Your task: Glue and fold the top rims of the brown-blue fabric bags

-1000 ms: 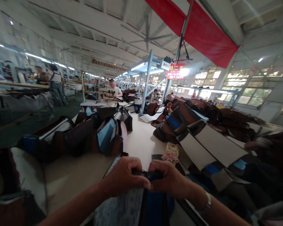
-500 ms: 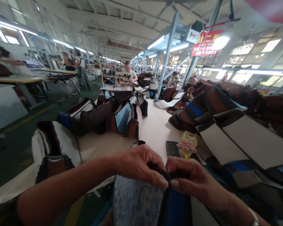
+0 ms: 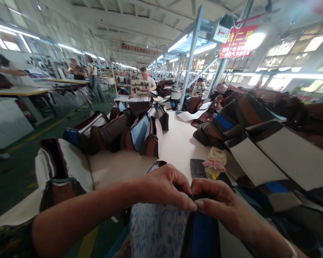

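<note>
Both hands meet at the dark top edge of an unfinished bag (image 3: 201, 233), which has a blue strip between black bands and a white side with a blue print. My left hand (image 3: 168, 188) pinches that edge from the left, thumb and forefinger closed. From the right, my right hand (image 3: 220, 200) pinches the same edge, its thumb tip touching the left thumb. The fingers hide the exact spot they grip. Just beyond them, a bottle (image 3: 215, 163) with a yellow tip and a pink wrap lies by a dark pad (image 3: 197, 168).
Several part-made bags (image 3: 138, 132) stand on the pale table (image 3: 174, 143) ahead, and another (image 3: 62, 175) at the left. Bag pieces (image 3: 269, 154) are piled high on the right. A blue post (image 3: 192, 57) rises behind the table. A co-worker (image 3: 150, 82) sits at a sewing machine further back.
My thumbs have drawn together until their tips touch, both hands still pinching the bag's edge. The left forearm has shifted slightly right, and the view has tilted a little.
</note>
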Available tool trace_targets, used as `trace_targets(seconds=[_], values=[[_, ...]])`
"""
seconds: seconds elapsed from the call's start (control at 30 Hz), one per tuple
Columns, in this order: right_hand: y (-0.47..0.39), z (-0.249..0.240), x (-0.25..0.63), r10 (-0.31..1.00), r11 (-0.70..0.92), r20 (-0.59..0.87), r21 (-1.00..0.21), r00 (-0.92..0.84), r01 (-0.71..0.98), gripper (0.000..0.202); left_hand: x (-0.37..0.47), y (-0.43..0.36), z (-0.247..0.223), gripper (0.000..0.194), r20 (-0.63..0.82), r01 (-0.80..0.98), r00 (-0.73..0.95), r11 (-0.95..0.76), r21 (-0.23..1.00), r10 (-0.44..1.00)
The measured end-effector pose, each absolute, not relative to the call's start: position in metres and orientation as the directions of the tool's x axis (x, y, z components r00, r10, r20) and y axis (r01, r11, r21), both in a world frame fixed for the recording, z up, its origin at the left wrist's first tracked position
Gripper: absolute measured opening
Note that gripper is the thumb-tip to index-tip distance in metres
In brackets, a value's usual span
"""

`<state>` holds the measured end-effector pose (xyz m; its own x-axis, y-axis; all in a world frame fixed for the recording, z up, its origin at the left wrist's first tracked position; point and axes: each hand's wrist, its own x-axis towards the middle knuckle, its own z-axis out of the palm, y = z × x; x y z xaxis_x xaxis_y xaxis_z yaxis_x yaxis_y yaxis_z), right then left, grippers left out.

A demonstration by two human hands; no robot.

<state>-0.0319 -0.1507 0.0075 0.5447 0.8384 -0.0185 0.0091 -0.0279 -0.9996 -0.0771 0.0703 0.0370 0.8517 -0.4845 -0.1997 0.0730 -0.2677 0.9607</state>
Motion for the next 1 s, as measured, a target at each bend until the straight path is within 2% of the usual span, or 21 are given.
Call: trace_targets(seconds=[0.2,0.37,0.67,0.8,1.0], values=[[-0.1488,0.0049,-0.0329,0.826,-0.022,-0.005,-0.999,0.564,0.024,0.026,-0.0772,0.0664,0.0358,0.019,-0.194,0.052,0.892,-0.333,0.941,-0.408],[-0.1486,0.0068,-0.0329,0.813,-0.018,-0.049,-0.998,0.581,-0.059,0.020,-0.0759,0.0629,0.0392,0.020,-0.214,0.094,0.894,-0.302,0.949,-0.394],[-0.1454,0.0030,-0.0305,0.815,-0.009,-0.025,-0.999,0.579,-0.031,0.023,-0.0736,0.0642,0.0353,0.015,-0.199,0.110,0.880,-0.222,0.969,-0.431],[-0.1445,0.0027,-0.0321,0.809,-0.001,-0.030,-0.999,0.588,-0.049,0.019,-0.0743,0.0639,0.0355,0.024,-0.200,0.098,0.880,-0.247,0.964,-0.432],[-0.1457,0.0000,-0.0317,0.794,0.000,-0.081,-0.991,0.602,-0.133,0.015,-0.0726,0.0644,0.0324,0.018,-0.208,0.085,0.880,-0.289,0.953,-0.427]])
